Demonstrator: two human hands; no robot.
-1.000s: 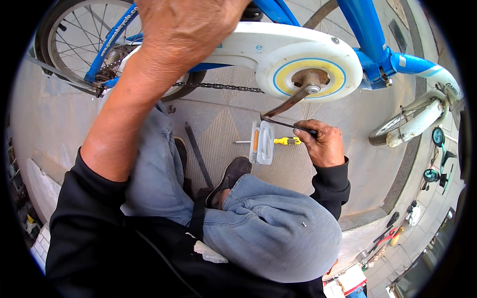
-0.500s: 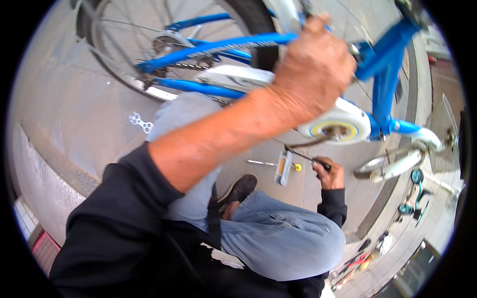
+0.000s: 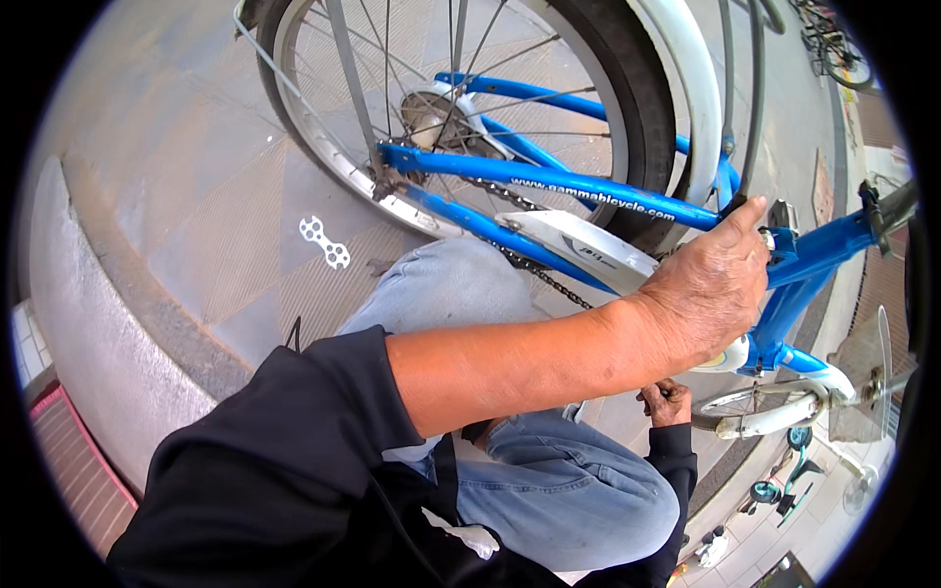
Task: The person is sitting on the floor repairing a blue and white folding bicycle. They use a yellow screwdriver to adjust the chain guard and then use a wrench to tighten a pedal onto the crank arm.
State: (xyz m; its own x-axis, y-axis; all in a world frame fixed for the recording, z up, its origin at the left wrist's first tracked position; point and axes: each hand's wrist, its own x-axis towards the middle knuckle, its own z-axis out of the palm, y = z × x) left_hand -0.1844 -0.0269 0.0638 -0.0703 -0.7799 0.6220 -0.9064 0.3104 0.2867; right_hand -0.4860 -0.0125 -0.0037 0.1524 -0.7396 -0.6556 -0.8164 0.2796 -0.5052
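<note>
Fingers (image 3: 750, 220) of the left hand (image 3: 711, 294) grip the blue bicycle frame (image 3: 588, 186).

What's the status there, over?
Left hand gripping blue bike frame. Right hand low, closed on something unclear. Flat multi-wrench lying on pavement.

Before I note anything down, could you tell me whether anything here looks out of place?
A flat white multi-hole wrench lies alone on the pavement, away from both hands. The left hand grips the blue bicycle frame.

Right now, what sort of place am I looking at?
Likely a paved pavement outside a bicycle repair spot: a blue bicycle being worked on, a flat multi-wrench on the paving, other bikes parked nearby.
</note>
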